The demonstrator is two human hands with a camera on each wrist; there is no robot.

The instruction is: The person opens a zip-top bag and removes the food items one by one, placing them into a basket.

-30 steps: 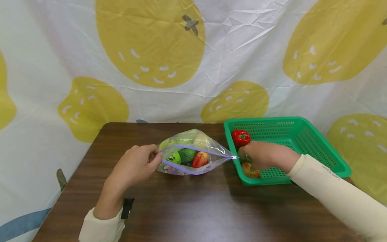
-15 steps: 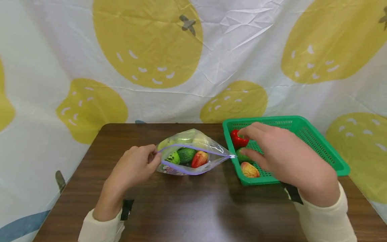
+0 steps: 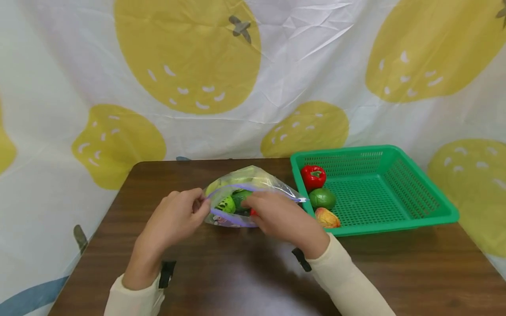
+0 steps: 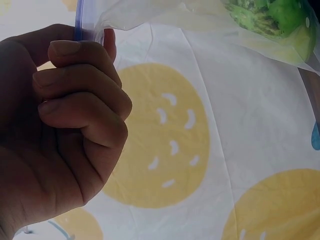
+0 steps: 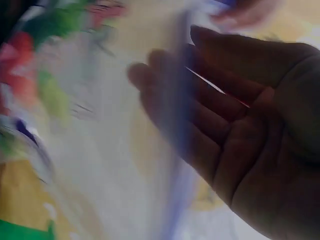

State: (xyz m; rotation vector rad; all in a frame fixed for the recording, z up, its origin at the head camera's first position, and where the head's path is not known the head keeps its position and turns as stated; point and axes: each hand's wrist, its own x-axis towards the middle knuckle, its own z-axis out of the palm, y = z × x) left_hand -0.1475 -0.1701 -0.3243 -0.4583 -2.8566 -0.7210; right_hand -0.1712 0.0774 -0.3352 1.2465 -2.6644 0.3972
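A clear zip bag (image 3: 265, 179) with a purple seal lies on the table with its mouth gaping. My left hand (image 3: 178, 219) pinches its left corner between thumb and forefinger, the other fingers curled in the left wrist view. My right hand (image 3: 284, 217) is over the bag's near side, its fingertips at the mouth. In the right wrist view, that hand (image 5: 220, 105) has loosely extended fingers beside the blurred purple edge, with nothing visible in its grasp. Inside the bag are a spotted green fruit (image 3: 226, 205) and a dark green one (image 3: 240, 198). A red one is mostly hidden by my right hand.
A green plastic basket (image 3: 431, 188) stands at the right, close to the bag's zipper end. Along its left side sit a red bell pepper (image 3: 313, 177), a green avocado-like fruit (image 3: 322, 198) and a yellow-red fruit (image 3: 327, 217). A lemon-print cloth (image 3: 205, 131) hangs behind the table.
My right hand has come out of the basket and moved left to the bag's mouth, uncovering the basket's fruit. My left hand keeps its pinch on the bag's corner.
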